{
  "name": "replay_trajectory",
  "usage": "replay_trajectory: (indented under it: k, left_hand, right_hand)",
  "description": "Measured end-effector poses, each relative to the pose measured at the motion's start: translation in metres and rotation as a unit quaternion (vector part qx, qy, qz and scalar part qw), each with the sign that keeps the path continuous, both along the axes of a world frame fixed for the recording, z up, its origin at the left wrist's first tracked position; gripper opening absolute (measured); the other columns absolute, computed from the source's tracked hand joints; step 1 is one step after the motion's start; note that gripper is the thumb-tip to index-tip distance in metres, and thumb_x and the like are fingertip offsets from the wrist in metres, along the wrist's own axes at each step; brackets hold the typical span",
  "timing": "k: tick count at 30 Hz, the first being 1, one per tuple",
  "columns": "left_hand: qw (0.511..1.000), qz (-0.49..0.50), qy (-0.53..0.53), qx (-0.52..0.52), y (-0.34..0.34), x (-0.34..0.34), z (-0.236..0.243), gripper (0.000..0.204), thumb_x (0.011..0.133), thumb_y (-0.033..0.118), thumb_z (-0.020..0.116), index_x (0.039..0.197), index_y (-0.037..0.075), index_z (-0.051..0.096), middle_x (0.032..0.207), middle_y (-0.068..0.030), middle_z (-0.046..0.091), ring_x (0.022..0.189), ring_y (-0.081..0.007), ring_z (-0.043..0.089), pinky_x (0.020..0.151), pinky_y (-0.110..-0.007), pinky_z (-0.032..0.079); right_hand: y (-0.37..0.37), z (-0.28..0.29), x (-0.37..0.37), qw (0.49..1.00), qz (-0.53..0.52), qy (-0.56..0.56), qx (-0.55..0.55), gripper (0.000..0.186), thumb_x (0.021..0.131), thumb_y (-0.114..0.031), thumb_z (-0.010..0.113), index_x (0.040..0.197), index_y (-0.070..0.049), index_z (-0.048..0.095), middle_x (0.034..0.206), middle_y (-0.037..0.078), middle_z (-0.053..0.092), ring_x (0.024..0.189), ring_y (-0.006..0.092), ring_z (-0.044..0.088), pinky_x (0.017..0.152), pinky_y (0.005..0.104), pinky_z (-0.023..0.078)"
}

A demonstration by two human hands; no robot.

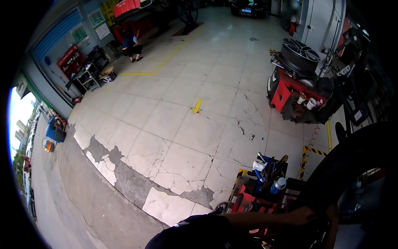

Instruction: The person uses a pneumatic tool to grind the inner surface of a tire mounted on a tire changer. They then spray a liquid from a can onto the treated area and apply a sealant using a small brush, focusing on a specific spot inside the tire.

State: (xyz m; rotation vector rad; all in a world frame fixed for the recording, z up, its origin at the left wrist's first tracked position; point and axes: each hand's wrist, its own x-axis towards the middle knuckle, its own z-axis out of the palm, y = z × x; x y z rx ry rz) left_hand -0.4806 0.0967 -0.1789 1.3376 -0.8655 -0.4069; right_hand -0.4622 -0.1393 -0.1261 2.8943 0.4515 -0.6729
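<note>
My left forearm reaches across the lower right of the head view. My left hand (304, 216) is closed, knuckles up, at the lower edge of a large dark tire (338, 166); what lies in its fingers is lost in shadow. Close beside it my right hand (331, 212) rises toward the same tire, its fingers hidden in the dark. Left of the tire stands a red tool cart (244, 203). Its black tray holds blue-handled tools (259, 175), a white crumpled cloth (259, 165) and a blue can with a silver cap (280, 184).
Beyond the cart, a red tire-changing machine (284, 93) carries an alloy wheel (300, 58). A person (131, 45) squats far left near a metal shelf cart (88, 78). Broken floor tiles (137, 178) edge the concrete at left. A dark car (248, 8) stands at the back.
</note>
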Motion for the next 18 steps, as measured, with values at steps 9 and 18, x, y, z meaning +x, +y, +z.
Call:
replay_trajectory:
  k: [9,18]
  left_hand:
    - [0.999,0.001,-0.014,0.030,0.009,-0.018,0.006,0.032,0.094,0.028,0.046,0.087,0.001,0.061,0.086,-0.0233,0.062,0.087,-0.0380,0.059,0.079,-0.047,0.046]
    - [1.000,0.015,-0.008,-0.024,0.026,-0.029,0.015,0.027,0.092,0.021,0.049,0.083,-0.002,0.059,0.075,-0.0243,0.060,0.072,-0.0403,0.061,0.068,-0.045,0.048]
  right_hand:
    - [0.050,-0.003,-0.041,0.957,-0.225,0.001,0.185,0.041,0.092,-0.017,0.048,0.131,-0.007,0.046,0.111,0.010,0.051,0.099,0.0244,0.048,0.085,0.0381,0.034]
    - [-0.014,0.025,-0.099,0.904,-0.345,-0.031,0.249,0.035,0.091,-0.016,0.050,0.125,-0.006,0.052,0.086,0.004,0.055,0.073,0.0168,0.051,0.063,0.0330,0.037]
